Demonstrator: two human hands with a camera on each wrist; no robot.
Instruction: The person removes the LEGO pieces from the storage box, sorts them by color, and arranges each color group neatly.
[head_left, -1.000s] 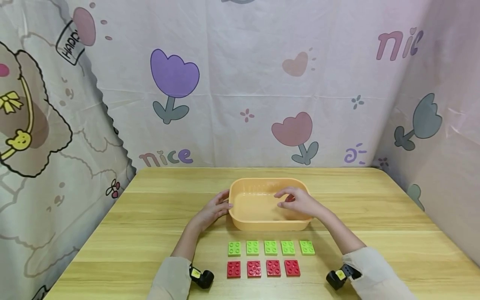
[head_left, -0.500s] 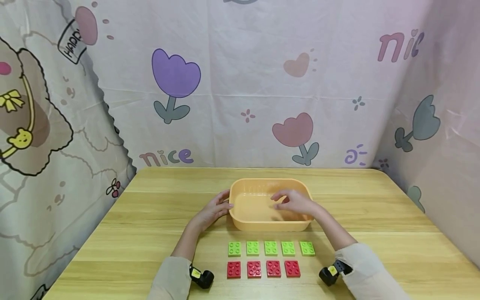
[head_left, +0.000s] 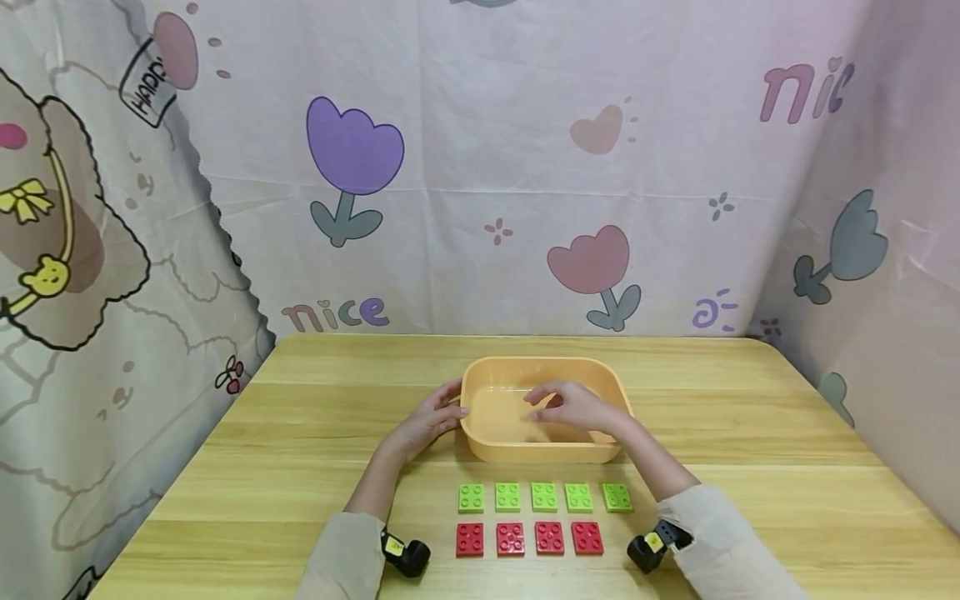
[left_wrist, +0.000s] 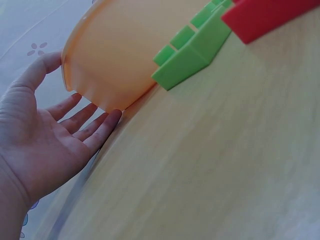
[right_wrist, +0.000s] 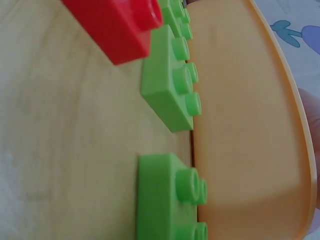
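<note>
At the middle of the table stands an orange plastic box (head_left: 513, 452). My left hand (head_left: 426, 425) holds its left end, thumb at the rim and fingers against the outer wall, as the left wrist view shows. My right hand (head_left: 573, 407) is over the inside of the box with its fingers curled. A dark reddish bit of a red brick (head_left: 554, 402) shows between the thumb and fingers, mostly hidden by them. In the right wrist view, only a piece of the right hand (right_wrist: 311, 125) shows past the rim.
In front of the box lies a row of several green bricks (head_left: 543, 497). Nearer to me is a row of several red bricks (head_left: 550, 538). The wooden table (head_left: 337, 367) ends at a printed curtain (head_left: 465, 275) behind.
My right hand has moved left within the box, and the red between its fingers shows less than before. The left hand stays at the box's left end.
</note>
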